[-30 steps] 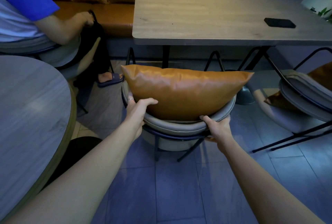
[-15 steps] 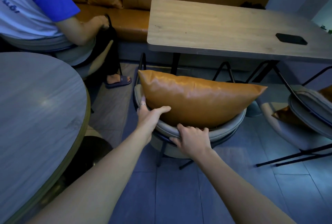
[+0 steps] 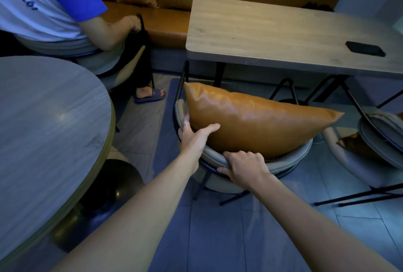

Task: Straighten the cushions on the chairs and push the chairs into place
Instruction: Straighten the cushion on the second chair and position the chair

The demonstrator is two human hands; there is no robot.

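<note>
A tan leather cushion (image 3: 257,123) stands on edge against the curved grey backrest of a chair (image 3: 290,160) with black legs, facing the wooden table (image 3: 272,32). My left hand (image 3: 194,134) grips the backrest's left side, thumb pressed on the cushion's lower left. My right hand (image 3: 246,166) is closed over the top rim of the backrest, just below the cushion's bottom edge. A second grey chair (image 3: 379,128) stands at the right with another tan cushion (image 3: 357,147) lying on its seat.
A round grey table (image 3: 48,119) fills the left. A person in a white and blue shirt (image 3: 50,1) sits on a chair at the upper left, foot in a sandal (image 3: 150,95). A black phone (image 3: 365,48) lies on the wooden table. An orange bench (image 3: 152,19) runs behind.
My right hand slid left along the backrest rim toward the left hand. The view shifted so the chair and table sit further right and lower.
</note>
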